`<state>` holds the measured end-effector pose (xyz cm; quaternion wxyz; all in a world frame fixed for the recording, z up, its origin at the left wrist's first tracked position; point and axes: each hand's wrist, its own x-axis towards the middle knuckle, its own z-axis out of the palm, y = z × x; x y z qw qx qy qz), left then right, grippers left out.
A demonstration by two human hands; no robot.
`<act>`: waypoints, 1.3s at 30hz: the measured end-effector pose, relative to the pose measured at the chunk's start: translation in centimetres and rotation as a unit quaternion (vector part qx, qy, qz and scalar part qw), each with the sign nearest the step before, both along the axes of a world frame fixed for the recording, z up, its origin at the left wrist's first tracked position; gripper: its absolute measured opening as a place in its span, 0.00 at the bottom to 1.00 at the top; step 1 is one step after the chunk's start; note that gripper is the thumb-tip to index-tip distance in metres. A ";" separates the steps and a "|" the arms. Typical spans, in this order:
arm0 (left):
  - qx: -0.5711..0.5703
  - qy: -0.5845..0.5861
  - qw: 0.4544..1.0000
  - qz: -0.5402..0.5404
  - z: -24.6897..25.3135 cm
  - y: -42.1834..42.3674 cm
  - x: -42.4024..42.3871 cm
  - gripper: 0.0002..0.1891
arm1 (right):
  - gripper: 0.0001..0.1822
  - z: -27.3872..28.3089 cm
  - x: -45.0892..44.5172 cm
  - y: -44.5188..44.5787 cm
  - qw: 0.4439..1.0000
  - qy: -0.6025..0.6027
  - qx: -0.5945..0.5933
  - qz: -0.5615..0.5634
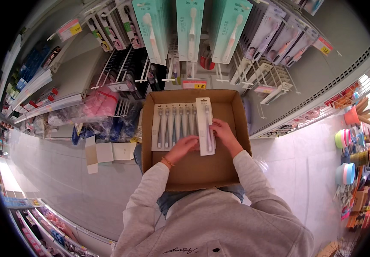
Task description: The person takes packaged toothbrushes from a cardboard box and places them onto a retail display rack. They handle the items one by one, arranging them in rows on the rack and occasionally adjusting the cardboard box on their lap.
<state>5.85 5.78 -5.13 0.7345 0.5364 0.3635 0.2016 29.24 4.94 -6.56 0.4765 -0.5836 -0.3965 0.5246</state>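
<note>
An open cardboard box (pixel 191 173) rests before me, over my lap. My right hand (pixel 224 132) grips a white-carded toothbrush packet (pixel 206 128) by its right edge. The packet stands nearly upright in the view, above the box's floor, and a second card edge shows behind it. At the packet's left edge are the bent fingers of my left hand (pixel 183 148); whether they pinch it is hidden. Several similar toothbrush packets (pixel 173 127) lie side by side in the box's left half, partly covered by my left hand.
Hooks of a shop rack (pixel 221 80) jut out just beyond the box, with green toothbrush packets (pixel 189 32) hanging above. An unfolded white carton (pixel 104 152) lies on the floor at left. Plastic-wrapped goods (pixel 114 128) fill the low shelf. Plastic basins (pixel 345 173) stand at right.
</note>
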 end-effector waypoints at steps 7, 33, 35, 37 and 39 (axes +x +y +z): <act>0.305 0.125 0.941 0.071 -0.5 0.4 -0.5 0.11 | 0.21 0.5 3.9 0.0 0.888 -0.451 -0.043 -0.077; 0.502 0.338 0.794 -0.052 -1.9 -0.2 -0.7 0.29 | 0.35 -0.6 -1.8 -1.2 0.802 -0.587 -0.013 0.112; 0.480 0.339 0.806 -0.069 -2.0 0.0 -0.6 0.29 | 0.36 -1.4 -1.1 -1.0 0.800 -0.592 0.016 0.094; 0.477 0.340 0.807 -0.075 -1.9 0.1 -0.6 0.30 | 0.36 -0.9 -0.9 -0.4 0.806 -0.585 0.020 0.092; 0.477 0.341 0.807 -0.075 -2.1 0.2 -0.8 0.30 | 0.34 1.8 -0.2 -0.3 0.813 -0.567 -0.026 0.132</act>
